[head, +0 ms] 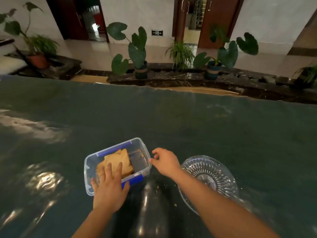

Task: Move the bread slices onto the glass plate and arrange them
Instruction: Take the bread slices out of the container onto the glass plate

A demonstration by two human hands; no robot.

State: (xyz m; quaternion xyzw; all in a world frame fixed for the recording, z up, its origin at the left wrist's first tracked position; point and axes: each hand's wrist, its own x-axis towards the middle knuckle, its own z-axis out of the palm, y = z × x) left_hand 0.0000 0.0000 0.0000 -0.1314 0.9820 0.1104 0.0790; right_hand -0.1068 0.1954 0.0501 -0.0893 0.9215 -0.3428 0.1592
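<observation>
Conceivably the bread slices (120, 158) tear under the left hand (109, 189), flat and open on them, or the plastic container (139, 141) skids if the right hand (166, 162), grip unclear, slips off its right rim.

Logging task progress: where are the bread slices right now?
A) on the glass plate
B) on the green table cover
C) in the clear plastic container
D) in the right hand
C: the bread slices lie in the plastic container under the left hand, and the glass plate holds none.
</observation>
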